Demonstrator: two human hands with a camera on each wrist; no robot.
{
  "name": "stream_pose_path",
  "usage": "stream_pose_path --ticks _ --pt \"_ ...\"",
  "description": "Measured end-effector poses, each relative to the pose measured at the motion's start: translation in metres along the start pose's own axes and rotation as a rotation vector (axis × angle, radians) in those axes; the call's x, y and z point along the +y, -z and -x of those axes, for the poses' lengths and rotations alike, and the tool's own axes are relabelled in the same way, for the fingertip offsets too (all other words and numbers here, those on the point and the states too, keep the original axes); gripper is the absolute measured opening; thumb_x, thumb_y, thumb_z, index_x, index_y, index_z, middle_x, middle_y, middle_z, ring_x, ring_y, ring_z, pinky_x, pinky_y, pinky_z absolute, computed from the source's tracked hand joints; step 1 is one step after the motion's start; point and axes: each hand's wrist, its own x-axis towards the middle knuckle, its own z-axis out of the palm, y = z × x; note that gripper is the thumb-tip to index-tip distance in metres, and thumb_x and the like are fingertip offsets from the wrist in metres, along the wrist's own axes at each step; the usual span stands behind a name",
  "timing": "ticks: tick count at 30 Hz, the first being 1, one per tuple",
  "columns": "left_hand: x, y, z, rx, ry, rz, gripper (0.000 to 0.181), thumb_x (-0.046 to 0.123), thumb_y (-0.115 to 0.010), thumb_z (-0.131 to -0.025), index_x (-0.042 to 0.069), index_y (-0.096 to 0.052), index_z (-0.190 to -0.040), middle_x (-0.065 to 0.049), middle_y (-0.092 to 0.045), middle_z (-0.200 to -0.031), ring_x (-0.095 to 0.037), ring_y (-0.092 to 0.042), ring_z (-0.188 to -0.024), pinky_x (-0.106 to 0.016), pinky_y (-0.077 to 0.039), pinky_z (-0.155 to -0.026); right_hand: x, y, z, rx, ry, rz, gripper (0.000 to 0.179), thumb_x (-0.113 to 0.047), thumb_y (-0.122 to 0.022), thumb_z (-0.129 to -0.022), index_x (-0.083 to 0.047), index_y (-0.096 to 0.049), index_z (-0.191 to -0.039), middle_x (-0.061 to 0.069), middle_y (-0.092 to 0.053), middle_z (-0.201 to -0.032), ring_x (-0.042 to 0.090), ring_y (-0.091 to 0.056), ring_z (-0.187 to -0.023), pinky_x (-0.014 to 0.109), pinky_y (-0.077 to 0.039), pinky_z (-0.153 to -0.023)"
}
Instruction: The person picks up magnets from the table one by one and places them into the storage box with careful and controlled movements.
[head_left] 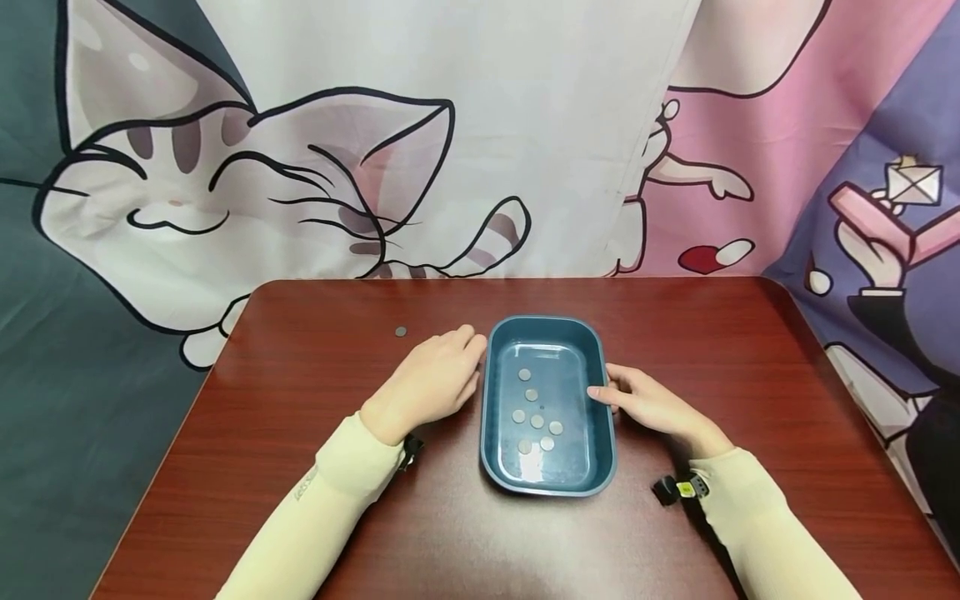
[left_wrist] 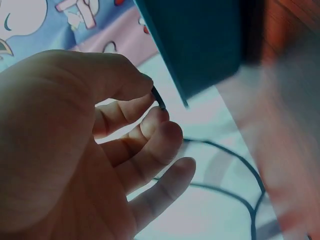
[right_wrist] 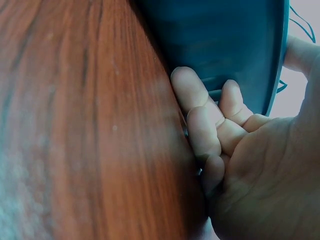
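A blue rectangular plastic tray (head_left: pixel 547 490) stands on the table, with several silver coins (head_left: pixel 537 422) lying flat on its floor. My left hand (head_left: pixel 431 379) is close beside the tray's left wall, near its far corner. Between thumb and fingertips it pinches a coin (left_wrist: pixel 158 98), seen edge-on in the left wrist view and hidden in the head view. On the other side, my right hand (head_left: pixel 648 404) holds the tray's right wall. Its thumb lies over the rim, and its curled fingers (right_wrist: pixel 202 132) rest against the outside of the wall, low by the tabletop.
Another coin (head_left: pixel 401 332) lies on the brown wooden table (head_left: pixel 315 333), beyond my left wrist near the far edge. A cloth printed with cartoon cats (head_left: pixel 525 125) hangs right behind the table.
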Motion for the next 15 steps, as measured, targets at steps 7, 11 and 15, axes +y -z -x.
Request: stream_pose_path --ticks 7,11,15 --pt "0.021 -0.007 -0.021 0.017 -0.097 -0.024 0.011 0.017 -0.059 -0.098 0.009 -0.061 -0.106 -0.004 -0.057 -0.094 -0.023 -0.059 -0.081 -0.037 -0.053 -0.072 -0.001 0.000 0.000 0.000 -0.012 -0.006 0.021 -0.029 -0.063 -0.103 -0.008 -0.061 -0.105 0.008 -0.054 -0.072 0.020 -0.057 -0.068 0.030 -0.047 -0.066" --pt "0.028 -0.014 -0.028 0.030 -0.137 -0.059 0.011 0.018 -0.058 -0.099 0.010 -0.062 -0.105 -0.003 -0.057 -0.091 -0.022 -0.059 -0.078 -0.036 -0.052 -0.071 -0.001 0.001 -0.001 -0.003 -0.013 0.005 0.022 -0.029 -0.063 -0.103 -0.007 -0.061 -0.105 0.008 -0.054 -0.073 0.019 -0.057 -0.069 0.030 -0.047 -0.066" --pt "0.035 -0.020 -0.034 0.030 -0.152 -0.110 0.009 0.020 -0.059 -0.099 0.012 -0.062 -0.103 -0.003 -0.058 -0.090 -0.022 -0.061 -0.078 -0.034 -0.047 -0.071 -0.001 0.002 -0.001 -0.010 -0.024 -0.001 0.023 -0.029 -0.063 -0.103 -0.007 -0.060 -0.106 0.009 -0.055 -0.073 0.020 -0.057 -0.069 0.030 -0.048 -0.066"
